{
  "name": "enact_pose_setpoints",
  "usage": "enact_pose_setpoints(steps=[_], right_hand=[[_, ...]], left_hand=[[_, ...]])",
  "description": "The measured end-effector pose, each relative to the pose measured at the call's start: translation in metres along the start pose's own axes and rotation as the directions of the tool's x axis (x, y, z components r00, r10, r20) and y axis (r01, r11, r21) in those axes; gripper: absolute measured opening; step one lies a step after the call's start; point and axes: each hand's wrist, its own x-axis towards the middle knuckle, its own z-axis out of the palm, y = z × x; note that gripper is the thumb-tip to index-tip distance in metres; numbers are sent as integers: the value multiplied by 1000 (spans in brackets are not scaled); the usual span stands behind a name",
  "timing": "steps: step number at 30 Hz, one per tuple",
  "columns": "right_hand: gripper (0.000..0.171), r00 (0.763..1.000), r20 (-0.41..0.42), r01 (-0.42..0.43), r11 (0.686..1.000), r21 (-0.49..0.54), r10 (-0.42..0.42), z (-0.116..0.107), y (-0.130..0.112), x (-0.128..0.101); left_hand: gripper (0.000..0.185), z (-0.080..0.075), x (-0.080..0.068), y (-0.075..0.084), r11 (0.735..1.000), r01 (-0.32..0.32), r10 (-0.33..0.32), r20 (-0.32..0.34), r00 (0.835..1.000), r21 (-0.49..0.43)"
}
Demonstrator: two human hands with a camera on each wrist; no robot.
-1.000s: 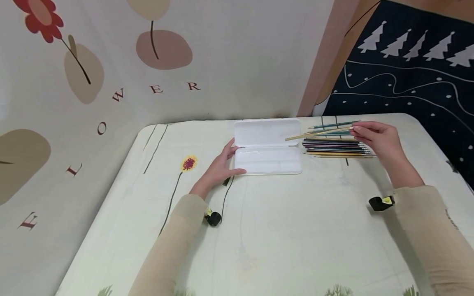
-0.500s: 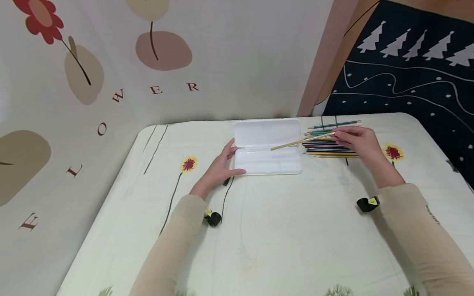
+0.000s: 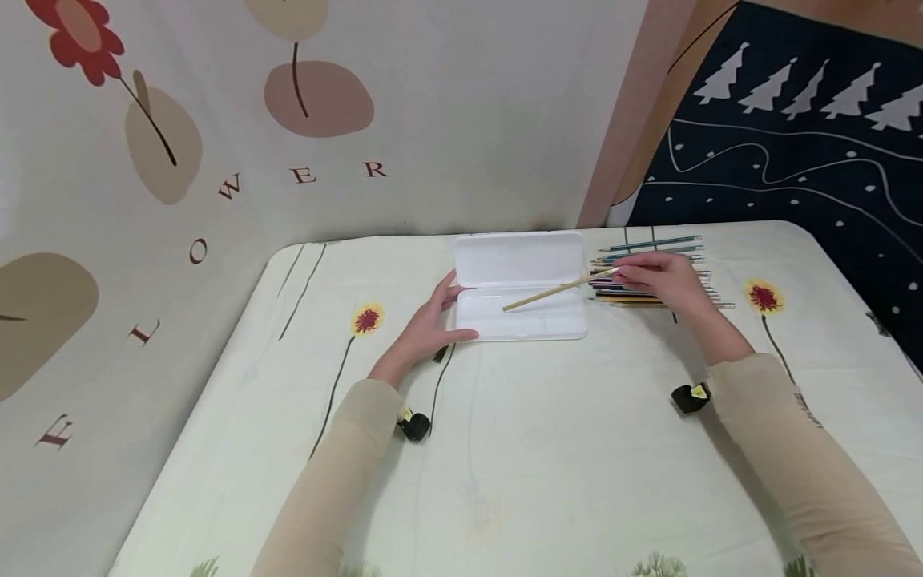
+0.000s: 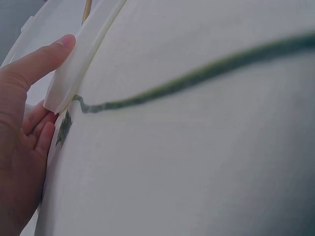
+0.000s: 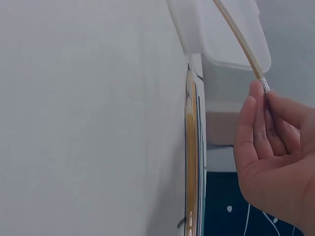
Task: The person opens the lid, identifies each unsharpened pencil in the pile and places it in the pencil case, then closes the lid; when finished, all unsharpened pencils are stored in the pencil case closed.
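Observation:
An open white plastic pencil case lies at the far middle of the table, its lid folded back. My left hand holds the case's left end, thumb on the front rim and fingers at the side. My right hand pinches the end of a tan wooden pencil, which slants down-left over the case's tray; the same pencil shows in the right wrist view. A row of coloured pencils lies just right of the case, partly under my right hand.
The table carries a pale green cloth printed with flower stems. A floral fabric wall stands behind, and a dark curtain with white trees hangs at the right. Small black wrist cameras sit at both cuffs.
My right hand has carried the tan pencil leftward from above the pencil row to over the case's tray. The left hand has stayed on the case's end.

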Motion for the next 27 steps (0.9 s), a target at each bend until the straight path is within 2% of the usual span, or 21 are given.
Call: enact_pose_setpoints(steps=[1, 4, 7, 13, 16, 20, 27], right_hand=[[33, 1000, 11, 0, 1000, 19, 0, 5, -3, -2], [38, 999, 51, -2, 1000, -27, 3, 18, -12, -7], [39, 997, 62, -40, 998, -46, 43, 26, -14, -6], [39, 990, 134, -23, 985, -171, 46, 34, -14, -3], [36, 989, 144, 10, 961, -275, 31, 38, -13, -3], [32, 990, 144, 48, 915, -401, 11, 41, -10, -1], [25, 978, 207, 71, 884, -462, 29, 47, -9, 1]], left_hand=[[111, 0, 0, 0, 1000, 0, 0, 2, 1000, 0], [111, 0, 1, -1, 1000, 2, -2, 4, 1000, 1], [111, 0, 1, -1, 1000, 3, -3, 6, 1000, 3], [111, 0, 1, -1, 1000, -6, 6, 8, 1000, -1], [111, 0, 1, 0, 1000, -11, 11, 7, 1000, -5], [110, 0, 1, 0, 1000, -10, 10, 6, 1000, -5], [111, 0, 1, -1, 1000, -4, 4, 5, 1000, -6]])
